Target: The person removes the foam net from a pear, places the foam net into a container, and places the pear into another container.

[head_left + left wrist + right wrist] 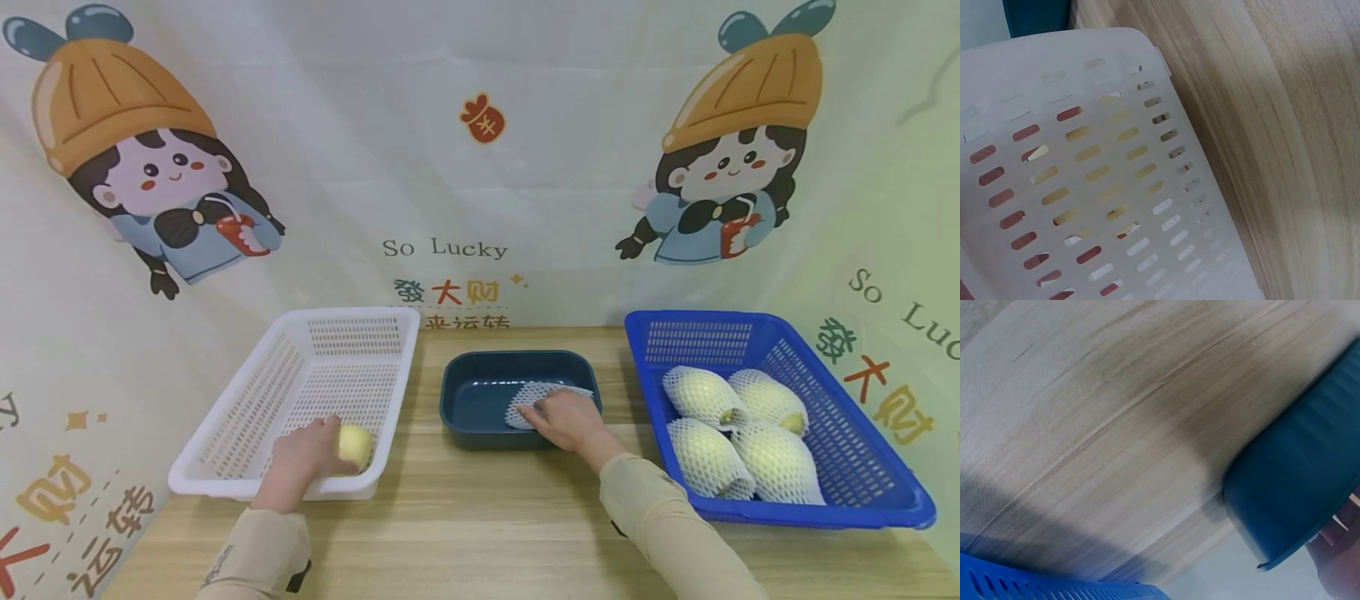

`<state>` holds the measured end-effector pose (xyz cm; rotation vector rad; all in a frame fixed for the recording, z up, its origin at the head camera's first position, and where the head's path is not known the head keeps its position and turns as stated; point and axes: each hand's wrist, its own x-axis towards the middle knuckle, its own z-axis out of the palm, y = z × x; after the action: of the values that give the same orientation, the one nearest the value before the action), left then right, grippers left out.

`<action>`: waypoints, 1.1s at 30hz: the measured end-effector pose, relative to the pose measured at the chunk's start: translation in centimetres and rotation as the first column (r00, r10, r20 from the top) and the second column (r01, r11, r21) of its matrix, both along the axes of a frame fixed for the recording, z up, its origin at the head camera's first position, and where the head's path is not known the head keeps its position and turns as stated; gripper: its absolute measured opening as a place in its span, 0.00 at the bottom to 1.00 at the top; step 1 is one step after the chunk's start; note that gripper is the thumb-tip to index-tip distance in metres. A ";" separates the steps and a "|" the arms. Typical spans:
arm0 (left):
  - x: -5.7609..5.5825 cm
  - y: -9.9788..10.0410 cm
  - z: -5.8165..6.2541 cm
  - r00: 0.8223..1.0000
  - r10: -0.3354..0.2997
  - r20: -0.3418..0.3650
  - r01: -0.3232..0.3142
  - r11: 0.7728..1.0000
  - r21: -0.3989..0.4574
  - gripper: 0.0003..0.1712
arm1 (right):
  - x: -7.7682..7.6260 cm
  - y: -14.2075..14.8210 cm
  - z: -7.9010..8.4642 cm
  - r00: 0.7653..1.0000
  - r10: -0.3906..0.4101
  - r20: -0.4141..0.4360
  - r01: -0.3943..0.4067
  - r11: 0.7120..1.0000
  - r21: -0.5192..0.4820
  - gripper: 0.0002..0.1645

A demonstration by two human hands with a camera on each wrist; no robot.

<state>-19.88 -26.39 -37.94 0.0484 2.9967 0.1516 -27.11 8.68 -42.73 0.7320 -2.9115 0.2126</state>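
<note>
In the head view my left hand (306, 454) is down inside the white basket (187, 479), its fingers curled round a round pale-yellow fruit (356, 446) near the front right corner. Through the slots of the basket wall (1210, 206), the left wrist view shows yellow patches of that fruit. My right hand (567, 419) reaches over the front rim of a dark teal box (468, 442) and grips a white foam fruit net (525, 404) that lies in it. The right wrist view shows the box's outer side (1297, 469), with part of the hand behind its rim.
At the right stands a blue basket (885, 500) with several pale-yellow fruits (776, 458) in white foam nets. All three containers stand on a wood-grain table (465, 533). A printed curtain (450, 183) hangs close behind them and along both sides.
</note>
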 end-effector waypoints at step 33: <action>0.9 0.1 1.3 0.996 -0.017 -0.092 0.021 0.999 0.038 0.40 | 3.0 6.2 6.2 0.944 0.006 -0.329 -0.100 0.957 -0.271 0.19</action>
<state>-18.97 -26.33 -36.66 0.0907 3.0836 0.2108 -24.07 14.91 -36.53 0.7200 -2.4809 0.4585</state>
